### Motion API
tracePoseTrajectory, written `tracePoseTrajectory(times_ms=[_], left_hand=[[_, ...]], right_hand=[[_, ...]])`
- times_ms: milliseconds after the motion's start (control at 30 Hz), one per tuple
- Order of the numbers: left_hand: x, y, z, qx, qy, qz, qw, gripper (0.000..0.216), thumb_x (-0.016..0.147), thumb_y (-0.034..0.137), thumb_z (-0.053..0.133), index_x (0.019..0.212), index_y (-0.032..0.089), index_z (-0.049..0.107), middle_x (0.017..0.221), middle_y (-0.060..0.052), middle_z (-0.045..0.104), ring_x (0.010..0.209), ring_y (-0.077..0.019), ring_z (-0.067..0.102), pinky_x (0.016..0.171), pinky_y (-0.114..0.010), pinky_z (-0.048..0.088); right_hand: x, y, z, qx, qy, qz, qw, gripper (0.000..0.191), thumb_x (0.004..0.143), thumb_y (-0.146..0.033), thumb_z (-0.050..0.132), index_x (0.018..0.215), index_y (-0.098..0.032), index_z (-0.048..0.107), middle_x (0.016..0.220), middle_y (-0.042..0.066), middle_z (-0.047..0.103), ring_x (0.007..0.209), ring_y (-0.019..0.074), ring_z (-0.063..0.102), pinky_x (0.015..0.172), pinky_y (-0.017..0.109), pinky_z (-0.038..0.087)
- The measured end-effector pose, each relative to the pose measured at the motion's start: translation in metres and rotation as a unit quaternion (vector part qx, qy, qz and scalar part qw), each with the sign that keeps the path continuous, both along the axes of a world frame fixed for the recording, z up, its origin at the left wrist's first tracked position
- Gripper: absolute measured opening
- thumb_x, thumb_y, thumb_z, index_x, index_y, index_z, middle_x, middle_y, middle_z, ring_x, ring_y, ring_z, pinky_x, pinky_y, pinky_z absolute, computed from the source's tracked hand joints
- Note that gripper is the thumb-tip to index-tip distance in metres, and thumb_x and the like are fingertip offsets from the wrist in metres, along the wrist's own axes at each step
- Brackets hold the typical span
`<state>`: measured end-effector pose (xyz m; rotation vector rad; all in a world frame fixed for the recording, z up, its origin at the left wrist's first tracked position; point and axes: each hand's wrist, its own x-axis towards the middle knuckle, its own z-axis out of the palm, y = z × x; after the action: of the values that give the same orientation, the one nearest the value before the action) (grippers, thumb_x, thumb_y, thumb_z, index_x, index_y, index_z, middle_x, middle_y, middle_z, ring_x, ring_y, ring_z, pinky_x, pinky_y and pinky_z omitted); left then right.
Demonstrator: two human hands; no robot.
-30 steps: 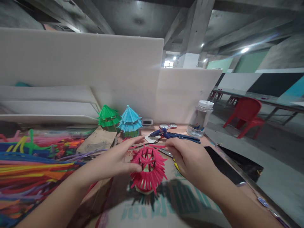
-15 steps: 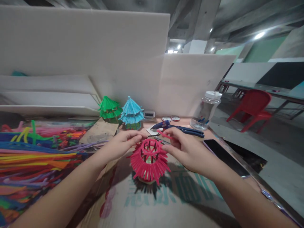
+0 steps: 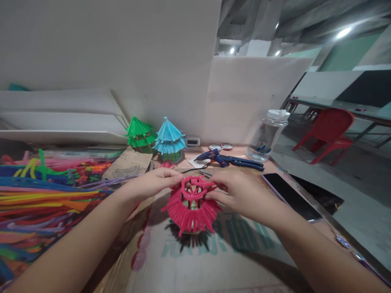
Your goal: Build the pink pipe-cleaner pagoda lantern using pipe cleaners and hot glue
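Note:
A small pink pavilion model (image 3: 193, 217), built of fuzzy pipe-cleaner strips, stands over the cardboard between my hands. Its fringed lower roof spreads outward, and an open ring tops it. My left hand (image 3: 160, 181) grips the model's upper left side, the fingertips partly hidden behind it. From the right, my right hand (image 3: 233, 191) pinches a short pink pipe-cleaner piece (image 3: 203, 184), which lies across the top ring. Behind the hands stand a green pavilion model (image 3: 140, 132) and a blue one (image 3: 169, 140). Some pink pieces (image 3: 167, 164) lie near the blue model.
Bundled coloured pipe cleaners (image 3: 45, 203) cover the left side. A blue glue gun (image 3: 214, 156), blue-handled pliers (image 3: 246, 162) and a clear bottle (image 3: 267, 134) sit at the back. A phone (image 3: 290, 197) lies at right, near the table edge. White boards (image 3: 259, 97) stand behind.
My right hand has lowered the pink piece from above the model onto its top ring. The model has turned or tilted slightly, and my left hand has closed in on its side. The camera view has shifted.

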<state>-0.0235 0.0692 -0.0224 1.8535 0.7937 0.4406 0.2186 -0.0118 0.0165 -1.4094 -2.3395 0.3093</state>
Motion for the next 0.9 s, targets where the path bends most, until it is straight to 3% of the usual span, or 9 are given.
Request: tracePoseTrajectory(times_ms=[100,233,400,500,633,767,900], left_hand=[[-0.003,0.003,-0.003,-0.009,-0.009,0.006,1.000,0.050,0.090,0.061,0.057,0.070,0.016,0.066,0.069,0.001,0.058,0.068,-0.0147,0.050,0.071,-0.028,0.043],[-0.003,0.005,-0.008,-0.068,-0.021,0.001,0.997,0.047,0.089,0.059,0.061,0.077,0.014,0.071,0.078,-0.004,0.067,0.076,-0.0176,0.057,0.078,-0.031,0.045],[0.000,0.004,-0.009,-0.092,-0.032,0.002,0.995,0.052,0.086,0.064,0.062,0.080,0.014,0.071,0.085,-0.007,0.072,0.081,-0.0211,0.062,0.083,-0.035,0.048],[0.001,0.002,-0.006,-0.048,-0.015,0.001,0.999,0.057,0.086,0.070,0.056,0.078,0.015,0.070,0.084,-0.006,0.072,0.079,-0.0207,0.062,0.079,-0.032,0.048],[0.002,-0.005,0.006,0.047,0.062,0.042,0.996,0.051,0.089,0.066,0.055,0.079,0.018,0.070,0.080,-0.002,0.071,0.079,-0.0197,0.063,0.075,-0.029,0.048],[0.003,-0.019,0.023,0.173,0.115,0.121,0.971,0.041,0.088,0.058,0.058,0.086,0.020,0.073,0.085,-0.002,0.073,0.084,-0.0220,0.065,0.074,-0.030,0.048],[0.005,-0.035,0.034,0.290,0.100,0.168,0.937,0.032,0.087,0.050,0.063,0.090,0.021,0.074,0.093,-0.004,0.073,0.090,-0.0227,0.065,0.080,-0.033,0.048]], right_hand=[[0.000,0.003,-0.004,-0.051,0.035,0.029,0.998,0.011,0.088,-0.018,0.066,0.080,-0.020,0.074,0.075,-0.002,0.070,0.070,0.0126,0.057,0.061,0.025,0.034],[0.000,0.008,-0.017,-0.116,0.094,0.045,0.988,0.013,0.090,-0.019,0.063,0.084,-0.018,0.074,0.074,-0.002,0.069,0.066,0.0117,0.057,0.058,0.024,0.035],[0.002,0.010,-0.025,-0.129,0.121,0.059,0.983,0.015,0.090,-0.020,0.062,0.086,-0.018,0.075,0.077,0.000,0.071,0.068,0.0121,0.059,0.061,0.024,0.039],[0.002,0.009,-0.024,-0.114,0.118,0.060,0.985,0.014,0.090,-0.019,0.062,0.089,-0.018,0.076,0.080,0.000,0.072,0.069,0.0123,0.059,0.062,0.024,0.040],[-0.001,0.007,-0.021,-0.101,0.112,0.058,0.987,0.014,0.089,-0.016,0.063,0.088,-0.019,0.076,0.076,-0.002,0.071,0.066,0.0109,0.058,0.059,0.023,0.038],[-0.004,0.003,-0.019,-0.110,0.112,0.070,0.985,0.015,0.090,-0.015,0.063,0.088,-0.020,0.077,0.071,-0.003,0.069,0.063,0.0094,0.057,0.057,0.022,0.037],[-0.007,-0.003,-0.016,-0.077,0.094,0.085,0.989,0.016,0.091,-0.015,0.063,0.089,-0.022,0.077,0.075,-0.004,0.072,0.065,0.0090,0.058,0.060,0.022,0.038]])
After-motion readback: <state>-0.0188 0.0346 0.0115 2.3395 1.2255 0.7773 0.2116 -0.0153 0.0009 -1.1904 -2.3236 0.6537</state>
